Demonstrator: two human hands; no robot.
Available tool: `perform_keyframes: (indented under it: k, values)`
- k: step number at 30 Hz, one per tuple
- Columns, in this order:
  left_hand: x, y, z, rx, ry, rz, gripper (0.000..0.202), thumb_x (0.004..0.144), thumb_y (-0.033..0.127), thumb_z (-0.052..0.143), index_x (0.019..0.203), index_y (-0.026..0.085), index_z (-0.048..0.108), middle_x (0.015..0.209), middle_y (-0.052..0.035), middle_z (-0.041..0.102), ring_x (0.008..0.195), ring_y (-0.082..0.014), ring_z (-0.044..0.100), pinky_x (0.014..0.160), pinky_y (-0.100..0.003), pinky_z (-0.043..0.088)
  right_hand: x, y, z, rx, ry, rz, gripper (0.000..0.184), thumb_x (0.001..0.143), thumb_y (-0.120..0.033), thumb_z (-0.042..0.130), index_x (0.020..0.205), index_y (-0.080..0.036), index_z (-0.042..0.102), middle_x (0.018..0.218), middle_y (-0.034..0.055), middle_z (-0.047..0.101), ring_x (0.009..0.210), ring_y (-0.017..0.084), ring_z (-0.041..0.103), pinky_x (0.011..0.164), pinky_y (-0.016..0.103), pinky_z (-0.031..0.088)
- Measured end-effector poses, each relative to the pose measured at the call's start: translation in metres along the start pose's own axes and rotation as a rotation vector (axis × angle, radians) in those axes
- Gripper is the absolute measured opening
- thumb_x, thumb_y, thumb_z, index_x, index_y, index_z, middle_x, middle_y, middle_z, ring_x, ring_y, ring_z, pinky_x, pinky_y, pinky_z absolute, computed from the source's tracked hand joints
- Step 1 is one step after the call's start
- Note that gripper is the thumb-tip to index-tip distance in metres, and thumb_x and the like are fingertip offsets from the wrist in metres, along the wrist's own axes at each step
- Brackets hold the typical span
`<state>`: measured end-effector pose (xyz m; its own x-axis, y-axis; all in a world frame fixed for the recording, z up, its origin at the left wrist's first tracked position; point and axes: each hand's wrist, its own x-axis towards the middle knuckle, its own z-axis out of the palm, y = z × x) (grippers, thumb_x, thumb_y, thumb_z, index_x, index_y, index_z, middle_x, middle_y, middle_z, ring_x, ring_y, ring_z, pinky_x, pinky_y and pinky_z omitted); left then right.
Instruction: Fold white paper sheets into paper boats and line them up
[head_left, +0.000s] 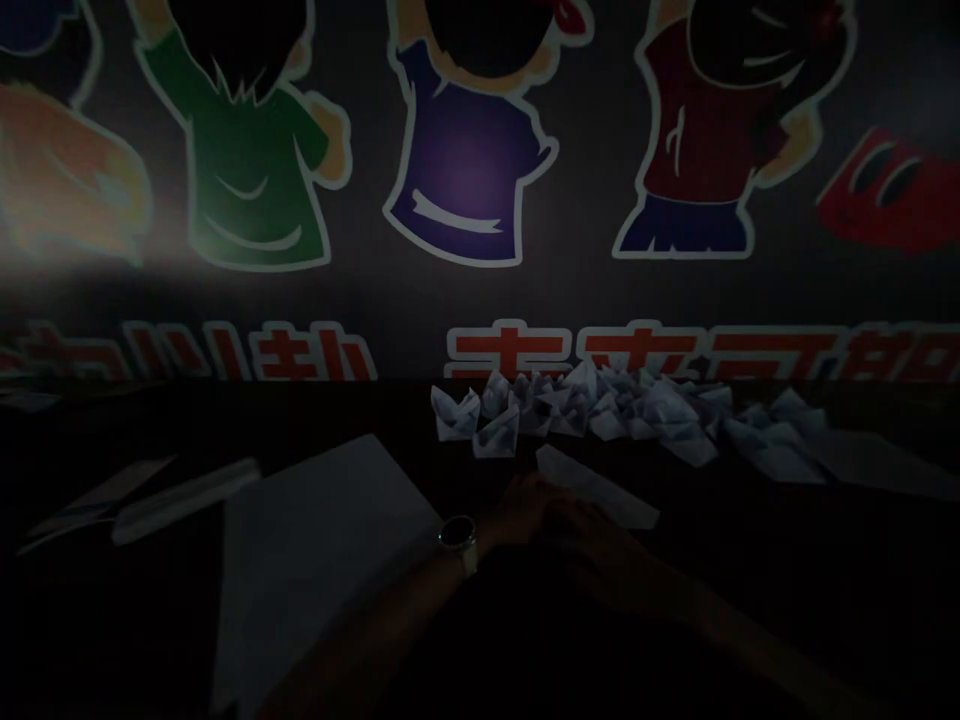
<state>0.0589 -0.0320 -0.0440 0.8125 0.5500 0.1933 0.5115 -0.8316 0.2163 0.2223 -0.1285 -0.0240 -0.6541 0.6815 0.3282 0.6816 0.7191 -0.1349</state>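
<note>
Left hand (521, 505) and right hand (604, 555) close together on a folded paper sheet (600, 490), just in front of the paper boats (457, 415); open or closed, too dark to tell.

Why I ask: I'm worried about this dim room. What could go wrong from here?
The paper strip under the left hand and right hand is hard to see in this light, so it might slip unnoticed. The paper boats sit just ahead, where a careless push could crush them. The large paper sheet lies beside the left forearm and could get dragged out of place.
</note>
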Motion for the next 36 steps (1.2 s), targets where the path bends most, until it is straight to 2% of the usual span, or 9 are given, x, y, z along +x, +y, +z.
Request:
perform_keyframes:
  k: [4, 8, 11, 15, 21, 23, 26, 31, 36]
  values:
    - [0.001, -0.008, -0.004, 0.038, -0.033, 0.077, 0.036, 0.079, 0.011, 0.047, 0.111, 0.025, 0.055, 0.112, -0.0033, 0.059, 0.109, -0.0194, 0.047, 0.094, -0.036, 0.03, 0.003, 0.033, -0.002, 0.101, 0.093, 0.093, 0.032, 0.087, -0.023, 0.035, 0.11, -0.022, 0.059, 0.112, 0.0072, 0.061, 0.106, 0.02, 0.053, 0.093, 0.037, 0.04]
    - [-0.004, -0.012, -0.012, 0.059, 0.008, 0.176, 0.036, 0.081, 0.008, 0.042, 0.109, 0.027, 0.055, 0.116, 0.0029, 0.058, 0.11, -0.0138, 0.048, 0.095, -0.031, 0.029, -0.004, 0.083, 0.012, 0.028, 0.097, 0.102, 0.042, 0.084, -0.024, 0.037, 0.124, -0.017, 0.048, 0.127, 0.0104, 0.052, 0.117, 0.022, 0.046, 0.097, 0.039, 0.037]
    - [-0.012, -0.009, -0.019, 0.125, 0.085, 0.153, 0.027, 0.084, 0.016, 0.043, 0.105, 0.027, 0.056, 0.113, 0.0032, 0.06, 0.109, -0.0147, 0.047, 0.098, -0.034, 0.026, -0.007, 0.101, 0.017, -0.041, 0.037, 0.081, 0.041, 0.083, -0.018, 0.038, 0.122, -0.019, 0.051, 0.125, 0.0086, 0.054, 0.116, 0.022, 0.046, 0.099, 0.04, 0.034]
    - [-0.02, -0.006, -0.021, 0.235, 0.18, 0.051, 0.029, 0.087, 0.034, 0.044, 0.112, 0.023, 0.053, 0.117, -0.0035, 0.057, 0.114, -0.0205, 0.043, 0.103, -0.041, 0.02, -0.003, 0.091, 0.009, -0.102, 0.026, 0.112, 0.033, 0.082, -0.021, 0.044, 0.111, -0.022, 0.06, 0.109, 0.009, 0.061, 0.105, 0.023, 0.052, 0.092, 0.041, 0.039]
    - [-0.019, -0.006, -0.016, 0.127, 0.108, -0.006, 0.034, 0.09, 0.026, 0.039, 0.124, 0.028, 0.044, 0.129, 0.0008, 0.049, 0.116, -0.0174, 0.043, 0.098, -0.036, 0.03, -0.005, 0.077, 0.01, -0.05, 0.053, 0.139, 0.048, 0.078, -0.044, 0.054, 0.12, -0.02, 0.054, 0.125, 0.0105, 0.052, 0.116, 0.025, 0.045, 0.097, 0.041, 0.034]
    - [-0.018, -0.003, -0.016, 0.091, 0.067, 0.02, 0.037, 0.087, 0.041, 0.044, 0.121, 0.028, 0.047, 0.127, -0.0002, 0.051, 0.115, -0.0198, 0.046, 0.096, -0.037, 0.033, -0.007, 0.078, 0.013, -0.048, 0.055, 0.172, 0.054, 0.074, -0.051, 0.056, 0.119, -0.021, 0.054, 0.122, 0.0102, 0.054, 0.114, 0.026, 0.046, 0.097, 0.042, 0.035]
    - [-0.017, 0.001, -0.015, 0.082, 0.051, 0.045, 0.054, 0.077, 0.058, 0.051, 0.12, 0.027, 0.048, 0.129, -0.003, 0.049, 0.116, -0.0243, 0.044, 0.096, -0.04, 0.033, -0.007, 0.08, 0.015, -0.042, 0.048, 0.175, 0.042, 0.076, -0.048, 0.056, 0.109, -0.022, 0.06, 0.11, 0.0083, 0.059, 0.103, 0.024, 0.052, 0.094, 0.04, 0.037]
    - [-0.018, -0.002, -0.014, 0.062, 0.035, 0.07, 0.041, 0.084, 0.048, 0.047, 0.118, 0.026, 0.05, 0.126, -0.0018, 0.051, 0.116, -0.0205, 0.045, 0.096, -0.035, 0.034, -0.005, 0.081, 0.017, -0.016, 0.06, 0.147, 0.028, 0.081, -0.032, 0.054, 0.106, -0.022, 0.062, 0.103, 0.0068, 0.06, 0.096, 0.021, 0.053, 0.089, 0.036, 0.04]
    - [-0.018, -0.002, -0.015, 0.052, 0.045, 0.086, 0.036, 0.086, 0.044, 0.044, 0.117, 0.025, 0.05, 0.127, -0.0021, 0.051, 0.115, -0.021, 0.046, 0.096, -0.036, 0.035, -0.006, 0.08, 0.018, -0.017, 0.097, 0.16, 0.035, 0.075, -0.044, 0.06, 0.103, -0.022, 0.063, 0.103, 0.0072, 0.059, 0.095, 0.022, 0.053, 0.088, 0.036, 0.041]
